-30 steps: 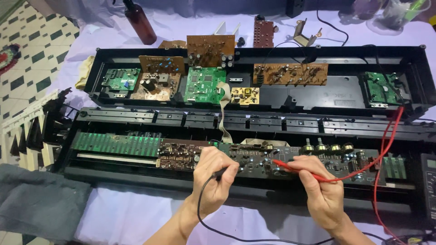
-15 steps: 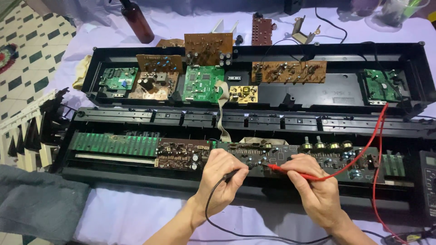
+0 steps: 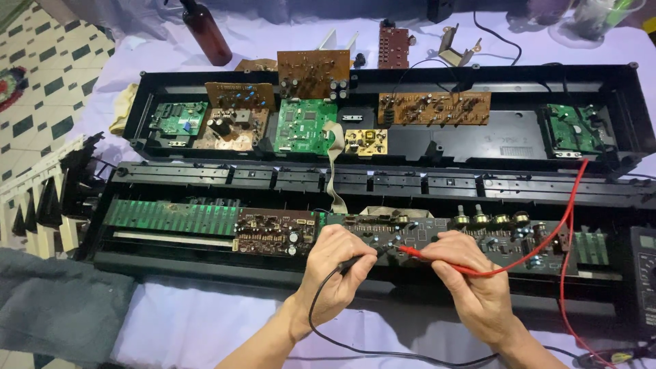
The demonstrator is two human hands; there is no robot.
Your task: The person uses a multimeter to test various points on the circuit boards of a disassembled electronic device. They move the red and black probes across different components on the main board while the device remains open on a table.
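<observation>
My left hand point(image 3: 336, 270) grips a black test probe point(image 3: 361, 260) whose tip rests on a dark circuit board point(image 3: 424, 232) in the front half of an opened black keyboard case point(image 3: 205, 270). A black lead loops from it toward me. My right hand point(image 3: 471, 280) pinches a red test probe point(image 3: 418, 253), its tip touching the same board just right of the black tip. The two tips sit close together. A red lead point(image 3: 564, 219) arcs up and right from that probe.
The rear case half point(image 3: 506, 137) holds several green and brown circuit boards. A brown bottle point(image 3: 206, 34) stands at the back left. A multimeter point(image 3: 642, 273) lies at the right edge, loose keys point(image 3: 37, 205) and grey cloth point(image 3: 61, 307) at the left.
Both hands have shifted slightly to the right along the front board, and the two probe tips are now closer together.
</observation>
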